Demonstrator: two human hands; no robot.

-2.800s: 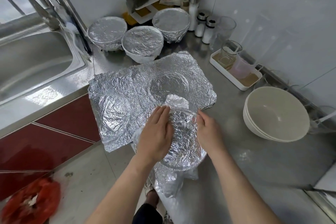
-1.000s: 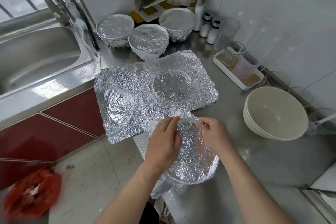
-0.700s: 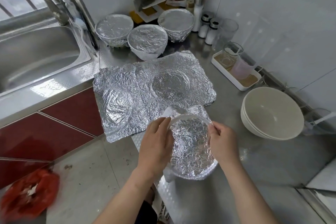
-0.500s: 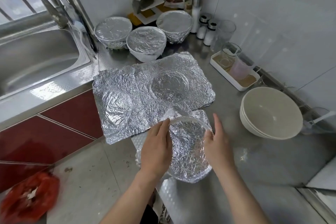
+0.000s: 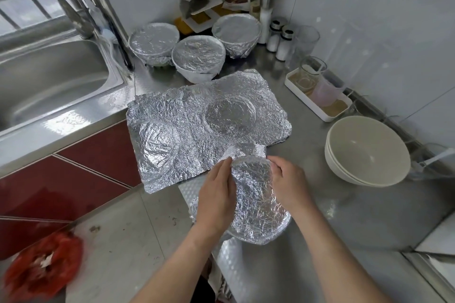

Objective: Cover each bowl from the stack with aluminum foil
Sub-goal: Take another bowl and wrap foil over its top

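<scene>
Left hand (image 5: 216,194) lies along the left rim of the bowl (image 5: 258,202), fingers fairly straight and pointing far, pressing the foil (image 5: 256,187) down against the side. Right hand (image 5: 288,184) is on the far right rim, its fingers curled over the edge and gripping the bowl through the foil.

That one bowl sits at the near edge of the counter (image 5: 344,216), just near of the sheet (image 5: 187,130), mouth up. It is round, so it has no long axis. Foil is drawn flat across its mouth, and a loose flap (image 5: 248,151) stands up at the far rim.

One crumpled sheet lies flat on the counter, long axis running left to right, slightly skewed so its right end sits farther. Its near left corner hangs past the counter edge. Two round bowl prints show in it.

Three covered bowls (image 5: 198,58) stand in a cluster at the far side, all mouth up. One stack (image 5: 366,150) of bare bowls is at the right, well apart from the hands; at least two rims show.

Two shakers (image 5: 279,40) stand far right beside a steel canister (image 5: 268,7). One tray (image 5: 295,82) holds glassware. One sink (image 5: 49,81) is at the left.
</scene>
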